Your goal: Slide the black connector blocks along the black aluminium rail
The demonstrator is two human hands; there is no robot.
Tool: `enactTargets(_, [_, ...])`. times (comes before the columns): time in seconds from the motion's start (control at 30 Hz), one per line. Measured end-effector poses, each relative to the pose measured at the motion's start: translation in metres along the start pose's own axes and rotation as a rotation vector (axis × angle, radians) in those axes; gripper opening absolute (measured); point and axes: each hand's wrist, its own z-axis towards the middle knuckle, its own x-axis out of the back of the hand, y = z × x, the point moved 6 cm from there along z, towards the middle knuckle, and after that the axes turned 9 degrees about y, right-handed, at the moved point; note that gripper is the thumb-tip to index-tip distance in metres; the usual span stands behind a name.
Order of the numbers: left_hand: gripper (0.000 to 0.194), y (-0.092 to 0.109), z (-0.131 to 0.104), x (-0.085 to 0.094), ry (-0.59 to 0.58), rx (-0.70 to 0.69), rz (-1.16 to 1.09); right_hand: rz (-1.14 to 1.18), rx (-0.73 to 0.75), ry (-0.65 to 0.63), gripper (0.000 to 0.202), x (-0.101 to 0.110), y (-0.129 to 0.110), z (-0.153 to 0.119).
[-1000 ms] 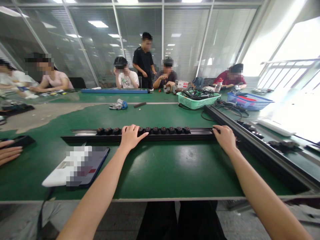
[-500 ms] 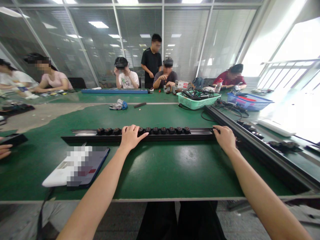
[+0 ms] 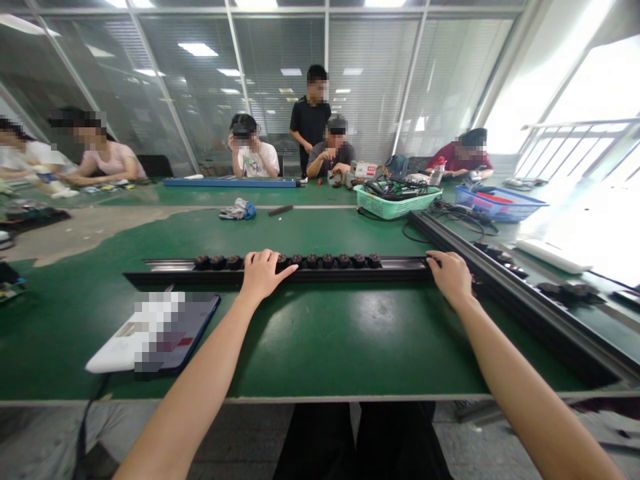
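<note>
A long black metal rail [image 3: 340,275] lies crosswise on the green table in the head view, its channel silvery near both ends. Several round black pieces [image 3: 327,261] sit in a row along its middle. Over the left part of that row, my left hand [image 3: 261,270] is closed around the rail, fingers across the top and thumb pointing right along the front. It hides part of the row. My right hand [image 3: 451,272] pinches the rail's right end between thumb and fingers. Beside that hand, a second black rail [image 3: 525,307] runs diagonally along the right.
A white device and a phone [image 3: 193,333] lie at the left front. Farther back are a glove [image 3: 237,210], a green basket of cables [image 3: 397,203] and a blue basket [image 3: 500,205]. More round black pieces [image 3: 570,291] lie at right. Several people surround the table.
My hands and the rail keep their places. At the far left, another person's hand with a dark part has gone from view. The standing person has shifted slightly right.
</note>
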Motion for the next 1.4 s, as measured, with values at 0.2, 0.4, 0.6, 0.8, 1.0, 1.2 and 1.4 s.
enactTargets(0.2, [0.075,0.001,-0.0001,0.0012,-0.003,-0.004,0.016,0.002,-0.019,-0.007,0.042,0.0006,0.0011,0.0005])
enactTargets(0.4, [0.075,0.0006,0.0002,0.0016,-0.013,0.004,0.003,-0.015,-0.005,-0.001,0.042,0.0029,-0.0003,0.0005])
enactTargets(0.6, [0.074,0.0,0.0002,0.0015,-0.018,0.006,0.008,-0.035,0.01,0.01,0.041,0.0036,-0.0002,0.0002])
enactTargets(0.8, [0.073,-0.0002,-0.0001,0.001,0.0,-0.011,0.037,-0.052,0.014,0.008,0.041,0.0016,0.0033,0.0011])
enactTargets(1.0, [0.072,-0.0012,-0.0007,0.0003,-0.003,-0.007,0.012,-0.043,0.006,0.006,0.04,0.0019,0.0035,0.0015])
enactTargets(1.2, [0.074,-0.0015,-0.0006,0.0002,0.005,-0.008,0.009,-0.035,-0.014,-0.004,0.041,0.0029,0.004,0.0014])
enactTargets(1.4, [0.072,0.0,-0.0003,0.0009,-0.001,-0.006,0.019,-0.025,-0.029,-0.004,0.039,0.0035,0.0043,0.0015])
